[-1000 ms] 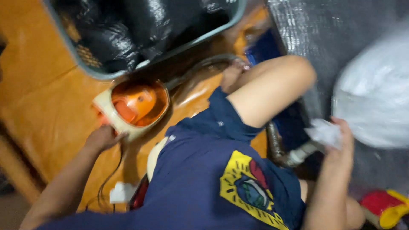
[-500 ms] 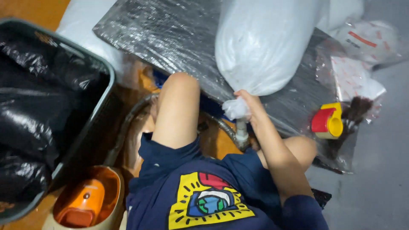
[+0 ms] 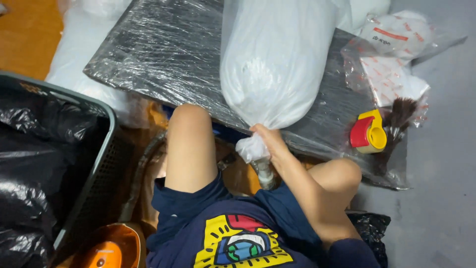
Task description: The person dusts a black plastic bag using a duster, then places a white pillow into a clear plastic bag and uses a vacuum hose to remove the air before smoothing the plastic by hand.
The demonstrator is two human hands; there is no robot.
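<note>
My right hand (image 3: 269,140) is clenched around the gathered neck of the big translucent white plastic bag (image 3: 277,64), which lies on the black film-wrapped board (image 3: 163,54), long axis running away from me. My left hand is out of view.

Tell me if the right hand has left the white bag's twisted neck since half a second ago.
No. The right hand still grips the white bag at its neck, over the wrapped board.

I'm wearing navy shorts (image 3: 198,206). My navy shirt (image 3: 258,243) bears a colourful yellow-bordered globe print. My knees are bare.
</note>
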